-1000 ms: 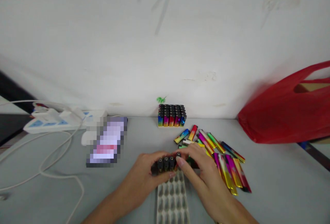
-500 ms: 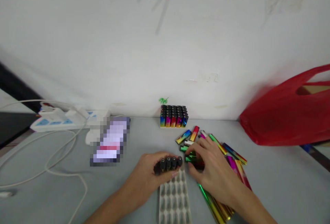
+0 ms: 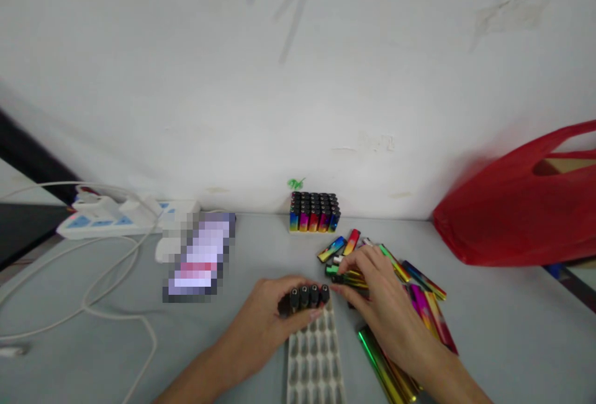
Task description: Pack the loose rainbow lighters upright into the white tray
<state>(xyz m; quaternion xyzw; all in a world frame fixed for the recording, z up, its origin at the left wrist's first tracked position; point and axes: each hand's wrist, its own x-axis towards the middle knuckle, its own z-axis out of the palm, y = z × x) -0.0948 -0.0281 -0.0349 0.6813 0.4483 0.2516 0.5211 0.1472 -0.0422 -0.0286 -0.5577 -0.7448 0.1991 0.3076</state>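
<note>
My left hand (image 3: 274,305) is wrapped round a row of upright black-topped lighters (image 3: 315,295) at the far end of a pale slotted tray (image 3: 316,347). Their lower bodies are mostly hidden by my thumb and palm. Just to the right, my right hand (image 3: 384,295) is closed, thumb and index finger around a lighter (image 3: 349,278) with a black end and a shiny gold-green body. That lighter lies tilted, its black end pointing left. Beside those fingers is a green lighter (image 3: 331,269). Loose blue-and-gold (image 3: 331,249) and red (image 3: 352,241) lighters lie beyond.
A block of upright rainbow lighters (image 3: 314,221) stands against the wall. Shiny sleeves (image 3: 384,363) lie under my right wrist, with more colourful pieces (image 3: 421,280) to the right. A phone (image 3: 202,255), power strip (image 3: 107,224) and white cables are left; a red bag (image 3: 512,211) is right.
My right thumb and index finger have shifted slightly, and a black-ended lighter now shows between them, pointing left. The left hand keeps its hold on the row.
</note>
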